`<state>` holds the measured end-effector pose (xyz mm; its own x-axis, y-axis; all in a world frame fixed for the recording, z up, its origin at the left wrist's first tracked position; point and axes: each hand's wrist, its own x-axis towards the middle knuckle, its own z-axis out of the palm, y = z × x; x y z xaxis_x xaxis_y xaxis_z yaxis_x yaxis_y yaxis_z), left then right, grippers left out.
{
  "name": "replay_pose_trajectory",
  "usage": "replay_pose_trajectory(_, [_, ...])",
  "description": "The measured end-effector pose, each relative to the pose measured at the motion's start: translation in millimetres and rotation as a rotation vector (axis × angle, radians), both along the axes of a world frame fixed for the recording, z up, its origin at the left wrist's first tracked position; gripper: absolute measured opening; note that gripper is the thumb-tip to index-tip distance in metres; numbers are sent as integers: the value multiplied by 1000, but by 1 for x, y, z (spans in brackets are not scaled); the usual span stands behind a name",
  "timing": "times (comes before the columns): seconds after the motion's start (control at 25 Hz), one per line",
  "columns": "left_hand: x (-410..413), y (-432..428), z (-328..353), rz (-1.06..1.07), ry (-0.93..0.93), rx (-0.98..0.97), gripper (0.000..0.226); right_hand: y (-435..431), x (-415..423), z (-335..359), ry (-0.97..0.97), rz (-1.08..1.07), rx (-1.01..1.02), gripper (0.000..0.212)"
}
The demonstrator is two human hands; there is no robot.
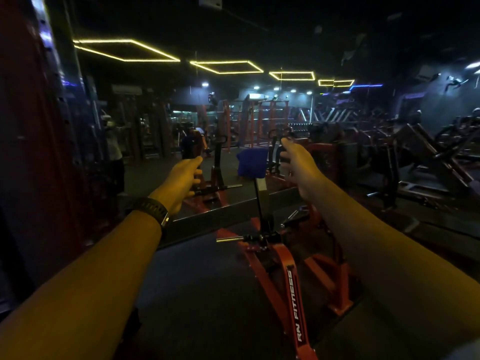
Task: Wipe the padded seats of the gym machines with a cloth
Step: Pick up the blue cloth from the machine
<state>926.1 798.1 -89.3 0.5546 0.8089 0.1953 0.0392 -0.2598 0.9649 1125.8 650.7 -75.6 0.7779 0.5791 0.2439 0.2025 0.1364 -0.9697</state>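
Note:
A blue cloth [252,162] hangs draped over the top of an upright pad on a black post, straight ahead between my two outstretched arms. My left hand [181,181], with a dark watch on the wrist, reaches forward to the left of the cloth with loosely extended fingers and holds nothing. My right hand [298,166] reaches forward just right of the cloth, fingers extended, apart from it. The orange machine frame [291,279] marked "RN FITNESS" stands below and in front of me. The pad under the cloth is mostly hidden.
A wall mirror behind the machine reflects the dim gym. Red racks [259,120] and plate-loaded machines [428,157] fill the right side. A dark column [39,152] rises close at the left. A chrome peg [228,239] sticks out from the frame. Dark floor [197,294] lies below.

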Motion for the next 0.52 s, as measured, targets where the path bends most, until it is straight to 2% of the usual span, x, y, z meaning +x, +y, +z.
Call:
replay_pose_trajectory(0.16, [110,105,-4,-22,3,-3,50,107,102,-9,-47,19,-48,44])
replay_pose_trajectory(0.32, [221,221,-21,-83,-14,2,51,220,210,-20,-110,-2,-79,35])
replay_pose_trajectory(0.52, [361,374,-13,-105,76,33,51,359,341,-13,-131,0,-130,23])
